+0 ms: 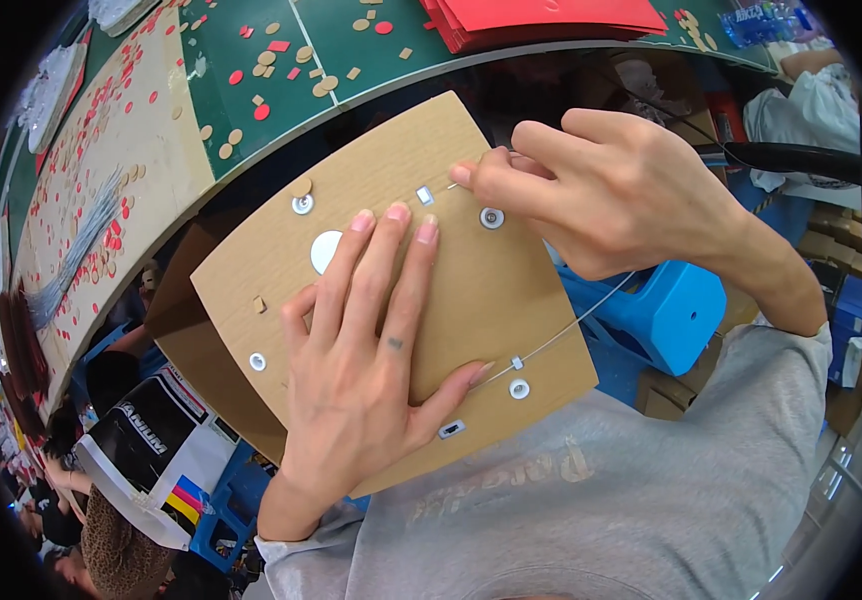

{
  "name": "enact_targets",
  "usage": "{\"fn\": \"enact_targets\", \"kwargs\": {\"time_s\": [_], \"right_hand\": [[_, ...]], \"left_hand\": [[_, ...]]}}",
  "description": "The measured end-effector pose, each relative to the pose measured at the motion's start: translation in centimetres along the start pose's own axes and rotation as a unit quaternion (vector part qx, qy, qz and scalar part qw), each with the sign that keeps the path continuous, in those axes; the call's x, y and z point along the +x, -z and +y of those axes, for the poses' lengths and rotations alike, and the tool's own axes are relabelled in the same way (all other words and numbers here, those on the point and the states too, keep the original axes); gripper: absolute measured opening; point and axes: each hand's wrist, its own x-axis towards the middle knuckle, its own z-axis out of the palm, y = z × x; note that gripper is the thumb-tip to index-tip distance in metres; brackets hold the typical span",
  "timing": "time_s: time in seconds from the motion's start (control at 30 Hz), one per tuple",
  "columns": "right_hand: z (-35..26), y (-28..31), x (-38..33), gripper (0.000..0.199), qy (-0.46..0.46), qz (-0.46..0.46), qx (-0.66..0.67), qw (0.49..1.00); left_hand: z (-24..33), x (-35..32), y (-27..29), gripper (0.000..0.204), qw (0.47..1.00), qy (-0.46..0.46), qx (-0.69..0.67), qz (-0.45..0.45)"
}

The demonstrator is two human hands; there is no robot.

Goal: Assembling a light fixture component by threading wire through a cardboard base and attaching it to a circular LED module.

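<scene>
A tan board (541,330), like a cardboard panel or box face, lies in front of me with white round and rectangular fittings on it. My left hand (356,360) rests flat on the board, fingers spread, its thumb near the lower edge. At the board's upper right, my right hand (601,190) pinches a thin grey cord (591,310). A short end of that cord points from the fingertips toward a small rectangular slot fitting (425,196). The cord loops down behind the right hand to another small fitting (518,364) beside the left thumb. A white disc (327,252) is partly under the left fingers.
Beyond the board curves a green table (241,70) scattered with red and tan cut-out pieces. On it lie a bundle of grey cords (76,255) and a stack of red sheets (551,22). A blue stool (676,315) stands at right. Someone in leopard print (126,545) is at lower left.
</scene>
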Motion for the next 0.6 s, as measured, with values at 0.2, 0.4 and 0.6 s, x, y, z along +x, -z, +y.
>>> {"fn": "enact_targets", "kwargs": {"time_s": [0.2, 0.4, 0.6], "right_hand": [[-0.3, -0.9, -0.1, 0.031, -0.036, 0.011, 0.071, 0.997], [-0.9, 0.5, 1.0, 0.03, -0.018, 0.005, 0.012, 1.0], [-1.1, -0.4, 0.4, 0.034, -0.026, 0.037, 0.042, 0.998]], "left_hand": [[0.6, -0.2, -0.1, 0.098, 1.0, 0.018, -0.002, -0.006], [0.5, -0.2, -0.5, 0.099, 0.999, 0.028, 0.009, -0.013], [0.4, 0.0, -0.4, 0.1, 0.999, 0.027, 0.017, -0.012]]}}
